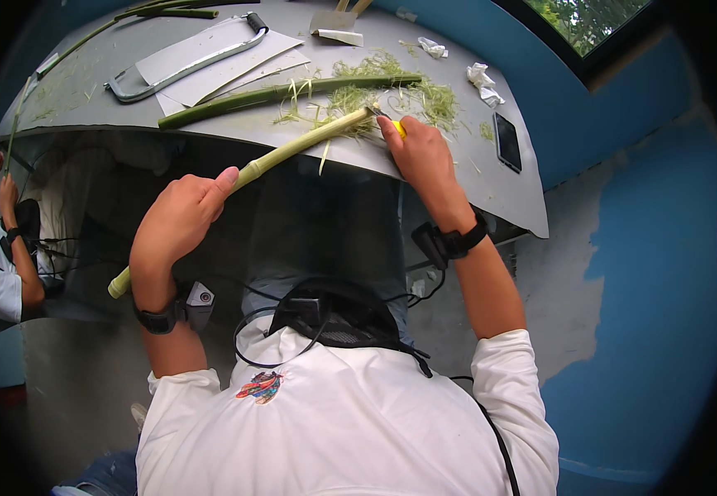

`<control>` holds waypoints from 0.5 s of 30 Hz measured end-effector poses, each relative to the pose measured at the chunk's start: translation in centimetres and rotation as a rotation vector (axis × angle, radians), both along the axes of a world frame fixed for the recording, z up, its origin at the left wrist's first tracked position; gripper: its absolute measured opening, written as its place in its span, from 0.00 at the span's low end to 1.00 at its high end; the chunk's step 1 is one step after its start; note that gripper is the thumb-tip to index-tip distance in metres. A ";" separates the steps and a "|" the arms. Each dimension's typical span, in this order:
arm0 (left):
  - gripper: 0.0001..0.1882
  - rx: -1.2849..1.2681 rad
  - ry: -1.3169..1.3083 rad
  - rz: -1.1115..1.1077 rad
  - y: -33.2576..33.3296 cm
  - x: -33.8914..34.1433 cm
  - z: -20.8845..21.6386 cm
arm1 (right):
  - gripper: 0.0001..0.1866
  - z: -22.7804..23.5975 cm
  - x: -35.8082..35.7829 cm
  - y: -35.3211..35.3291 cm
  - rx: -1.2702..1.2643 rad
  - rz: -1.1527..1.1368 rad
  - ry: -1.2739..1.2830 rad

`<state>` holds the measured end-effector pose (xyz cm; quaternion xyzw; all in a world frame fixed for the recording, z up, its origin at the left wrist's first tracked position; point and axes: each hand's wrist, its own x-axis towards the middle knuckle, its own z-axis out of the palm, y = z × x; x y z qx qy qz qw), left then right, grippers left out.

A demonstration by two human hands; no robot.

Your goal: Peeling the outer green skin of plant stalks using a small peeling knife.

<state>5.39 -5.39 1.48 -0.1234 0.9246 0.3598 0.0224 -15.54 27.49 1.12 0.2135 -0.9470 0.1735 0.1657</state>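
Note:
My left hand (pixel 178 217) is closed round a pale, peeled bamboo pole (pixel 302 142), with the thumb laid along it. The pole slants from below my left forearm up to the table's near edge, its far end over the tabletop. At that far end my right hand (pixel 425 153) grips a yellow-handled knife (pixel 400 128). The knife's dark metal tip meets the pole, and most of its handle is hidden in my fingers. Just beyond lies a green bamboo pole (pixel 251 101) on the table, among a heap of thin green shavings (pixel 433 101).
On the grey table (pixel 139 116) are a hacksaw (pixel 189 76) over sheets of card (pixel 269 66), crumpled tissues (pixel 482 83) and a phone (pixel 507 142) near the right edge. Green bamboo stalks (pixel 178 13) lie at the far left. Another person (pixel 3 256) works at left, holding a thin strip.

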 end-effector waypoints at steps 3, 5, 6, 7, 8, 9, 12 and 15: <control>0.45 0.007 -0.011 0.000 -0.4 0.1 -0.1 | 0.33 0.0 0.1 0.0 0.053 -0.035 0.017; 0.45 0.009 -0.006 -0.007 -0.5 0.2 -0.1 | 0.33 0.0 0.1 0.0 0.036 -0.042 0.015; 0.45 0.009 -0.010 -0.008 -0.6 0.3 -0.1 | 0.33 0.1 0.2 -0.2 0.043 -0.052 0.015; 0.45 0.009 -0.014 -0.008 -0.7 0.4 -0.1 | 0.33 0.2 0.5 -0.5 0.050 -0.062 0.015; 0.45 0.009 -0.018 -0.009 -0.9 0.5 -0.1 | 0.33 0.3 0.6 -0.7 0.056 -0.071 0.014; 0.45 0.048 -0.012 -0.008 -1.1 0.8 0.1 | 0.33 0.1 0.3 -0.2 0.045 -0.097 0.024; 0.44 0.161 -0.035 0.054 -2.6 2.7 0.9 | 0.34 -0.6 -0.6 0.8 0.043 -0.149 0.054; 0.44 0.119 0.000 0.067 -2.8 1.9 1.3 | 0.34 -0.9 -0.7 0.8 0.067 -0.147 0.062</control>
